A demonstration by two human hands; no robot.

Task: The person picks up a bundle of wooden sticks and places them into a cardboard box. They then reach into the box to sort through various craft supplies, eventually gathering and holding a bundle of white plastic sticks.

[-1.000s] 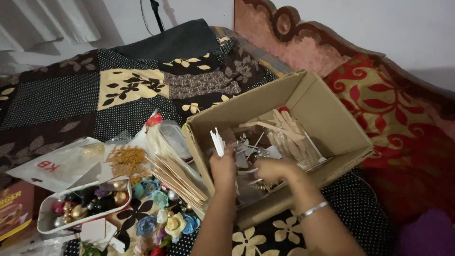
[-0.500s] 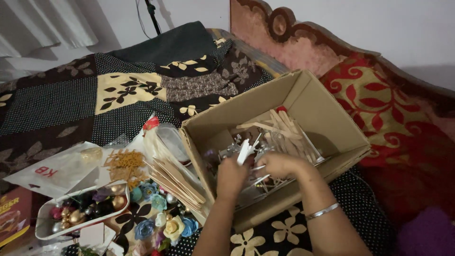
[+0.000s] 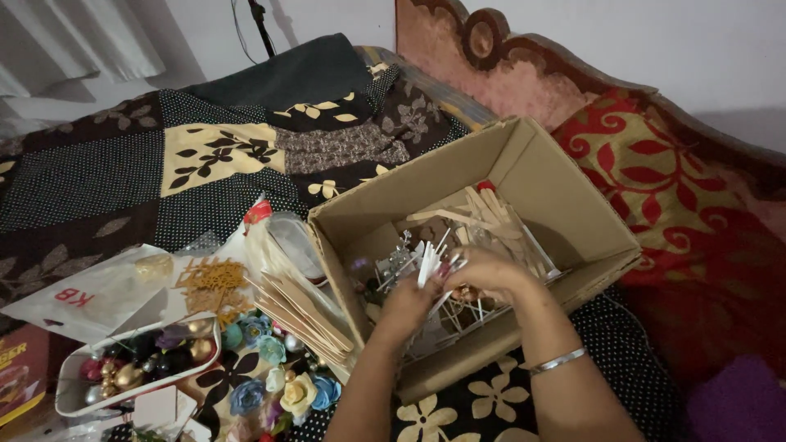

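Observation:
Both hands are inside an open cardboard box [image 3: 565,192] that stands on a patterned bedspread. My left hand [image 3: 405,307] grips a bunch of thin white sticks [image 3: 427,260] that point upward. My right hand [image 3: 487,274], with a silver bangle on its wrist, meets the left one and pinches the same bunch from the right. Flat wooden craft sticks [image 3: 491,214] and clear plastic packets lie in the box behind the hands.
Left of the box lie a stack of flat wooden sticks [image 3: 303,307], small fabric flowers [image 3: 270,376], a white tray of shiny balls [image 3: 135,372], yellow cutouts [image 3: 209,280] and white plastic bags [image 3: 82,290]. A red patterned cushion [image 3: 679,188] and carved headboard [image 3: 491,57] stand at the right.
The white sticks moved from the box's left side toward its middle. My right hand has closed in on them, and both hands now hold the bunch together.

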